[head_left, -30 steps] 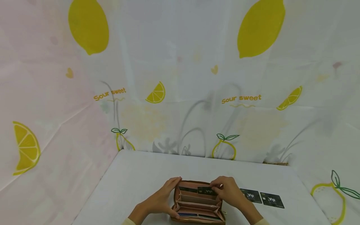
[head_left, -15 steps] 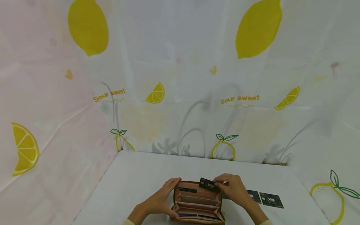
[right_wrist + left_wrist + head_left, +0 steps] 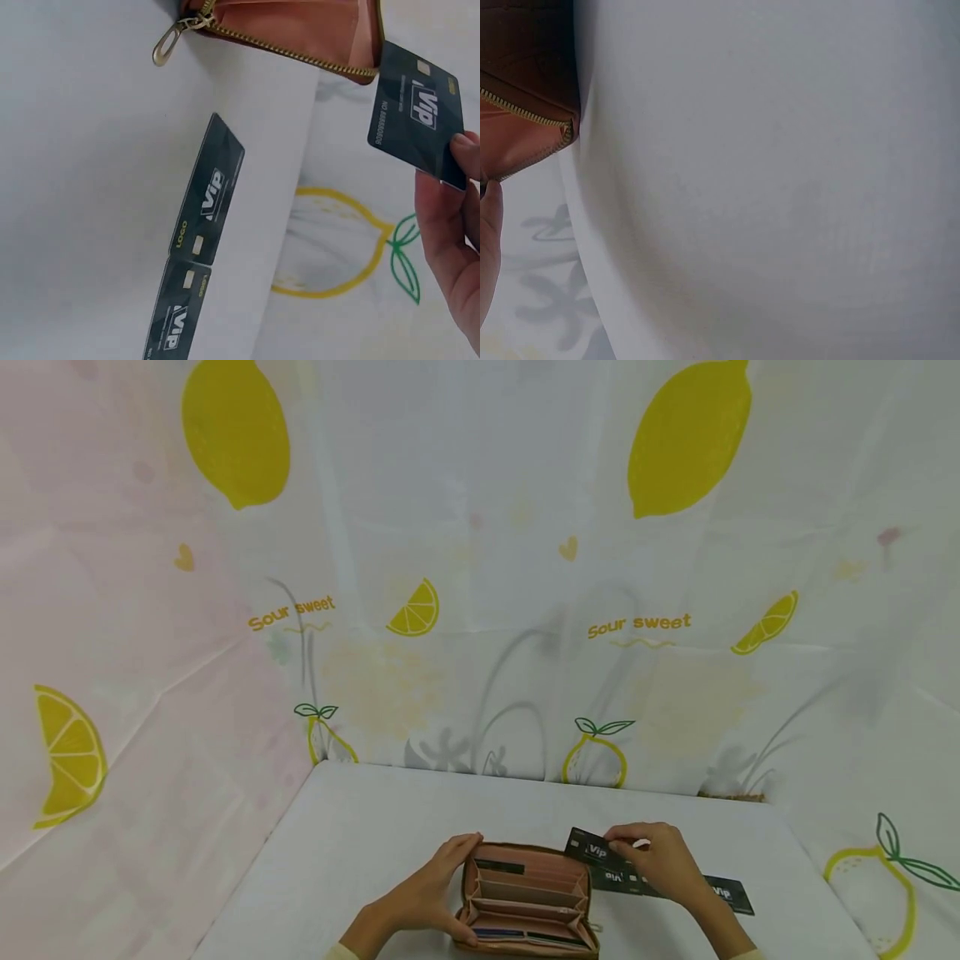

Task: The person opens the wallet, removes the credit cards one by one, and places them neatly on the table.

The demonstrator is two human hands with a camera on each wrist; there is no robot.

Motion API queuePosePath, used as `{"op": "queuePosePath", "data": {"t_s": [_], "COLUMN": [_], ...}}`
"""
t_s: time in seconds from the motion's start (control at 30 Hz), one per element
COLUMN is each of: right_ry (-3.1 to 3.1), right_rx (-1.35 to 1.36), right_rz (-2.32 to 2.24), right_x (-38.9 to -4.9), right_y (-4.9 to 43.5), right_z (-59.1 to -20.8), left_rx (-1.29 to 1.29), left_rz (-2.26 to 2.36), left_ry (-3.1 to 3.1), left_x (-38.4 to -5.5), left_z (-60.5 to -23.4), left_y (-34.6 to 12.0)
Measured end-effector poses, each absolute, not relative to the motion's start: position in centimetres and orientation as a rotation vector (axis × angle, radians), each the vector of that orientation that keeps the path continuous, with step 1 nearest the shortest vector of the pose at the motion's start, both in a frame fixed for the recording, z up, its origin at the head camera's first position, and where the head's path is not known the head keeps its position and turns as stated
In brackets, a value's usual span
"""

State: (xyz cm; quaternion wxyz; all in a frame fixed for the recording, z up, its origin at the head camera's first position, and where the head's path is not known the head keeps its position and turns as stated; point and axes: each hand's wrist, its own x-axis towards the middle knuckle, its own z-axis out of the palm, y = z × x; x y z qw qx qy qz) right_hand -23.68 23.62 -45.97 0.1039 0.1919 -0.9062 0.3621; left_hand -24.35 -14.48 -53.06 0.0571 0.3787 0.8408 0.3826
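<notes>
An unzipped brown wallet [image 3: 534, 888] lies spread on the white table, its pink pleated compartments facing up. My left hand [image 3: 423, 893] grips its left side, thumb at the front edge and fingers at the back corner; a fingertip [image 3: 489, 225] shows against the zipper edge in the left wrist view. Between thumb and fingers, my right hand [image 3: 663, 860] pinches a dark Vip card [image 3: 587, 847], raised at the wallet's back right corner. A dark card [image 3: 500, 866] sits in the back left slot. Blue [image 3: 498, 933] and dark card edges [image 3: 558, 939] show in the front pocket.
Right of the wallet, a row of dark Vip cards [image 3: 206, 195] lies on the table [image 3: 420, 802], partly hidden by my right hand; the rightmost card [image 3: 733, 893] shows past the wrist. A zipper pull [image 3: 166, 46] sticks out. Lemon-print cloth [image 3: 480, 693] surrounds the table.
My right hand has drawn the Vip card up out of the back right slot and carried it right, beyond the wallet's edge. The left hand has stayed on the wallet.
</notes>
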Motion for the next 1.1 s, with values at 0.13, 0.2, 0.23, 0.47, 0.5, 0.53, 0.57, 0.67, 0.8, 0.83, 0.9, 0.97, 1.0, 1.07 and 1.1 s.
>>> {"op": "queuePosePath", "data": {"t_s": [0.13,0.2,0.23,0.47,0.5,0.53,0.57,0.67,0.8,0.83,0.9,0.97,1.0,1.07,1.1], "right_ry": [-2.744,-2.762,-2.771,-2.875,-2.893,-2.913,-2.931,-2.979,-3.019,-3.023,-3.036,-3.047,-3.050,-3.055,-3.067], "right_rx": [0.505,0.504,0.505,0.511,0.506,0.497,0.502,0.532,0.556,0.548,0.514,0.485,0.481,0.500,0.515], "right_rz": [1.124,1.147,1.156,1.329,1.383,1.437,1.475,1.578,1.654,1.669,1.687,1.684,1.674,1.636,1.579], "right_x": [-23.3,-23.2,-23.1,-23.2,-23.2,-23.2,-23.3,-23.5,-23.6,-23.7,-23.8,-23.9,-24.0,-24.1,-24.2], "right_y": [25.1,25.8,26.1,27.9,28.1,28.2,28.3,28.5,28.5,28.5,28.6,28.7,28.8,28.9,28.9], "right_z": [-46.1,-46.3,-46.5,-47.6,-47.8,-48.1,-48.4,-49.3,-50.4,-50.6,-51.0,-51.2,-51.2,-51.4,-51.6], "left_rx": [1.151,1.155,1.156,1.176,1.178,1.178,1.172,1.170,1.168,1.165,1.167,1.169,1.171,1.168,1.165], "left_rz": [1.159,1.159,1.159,1.153,1.152,1.152,1.155,1.161,1.160,1.159,1.151,1.150,1.148,1.152,1.154], "left_ry": [2.548,2.550,2.550,2.562,2.563,2.563,2.560,2.559,2.556,2.557,2.563,2.564,2.566,2.563,2.562], "left_x": [-24.3,-24.3,-24.3,-24.5,-24.5,-24.5,-24.5,-24.4,-24.3,-24.3,-24.3,-24.3,-24.4,-24.4,-24.4], "left_z": [-53.1,-53.2,-53.2,-53.3,-53.3,-53.3,-53.3,-53.3,-53.2,-53.2,-53.1,-53.1,-53.1,-53.1,-53.2], "left_y": [-14.5,-14.6,-14.6,-14.6,-14.6,-14.6,-14.6,-14.6,-14.6,-14.5,-14.5,-14.5,-14.5,-14.5,-14.5]}}
